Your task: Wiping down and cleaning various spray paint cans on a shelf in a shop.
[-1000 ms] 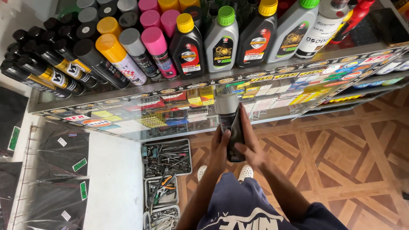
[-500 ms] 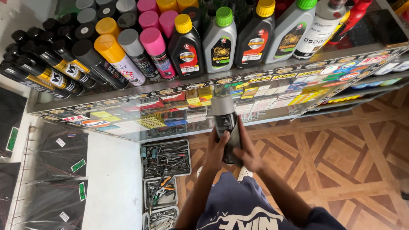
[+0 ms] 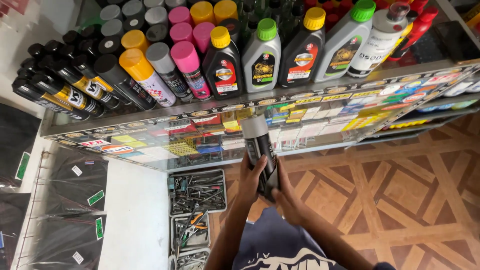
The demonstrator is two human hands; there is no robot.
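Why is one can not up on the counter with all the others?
That grey-capped spray can is off the counter top, held upright by the left hand and right hand. The other cans and bottles stand in tidy rows; nothing looks spilled or broken.

Both arms fwd, left hand [image 3: 251, 176] & right hand [image 3: 283, 196] grip closed.

the lower end of the spray can [image 3: 260, 150] is hidden inside both hands, so the left hand [image 3: 251, 180] and right hand [image 3: 286, 200] cover its base. the tool trays [image 3: 195, 192] run off the bottom edge, their small pieces too fine to tell apart. the stickers inside the glass shelf [image 3: 320, 117] blur behind reflections.
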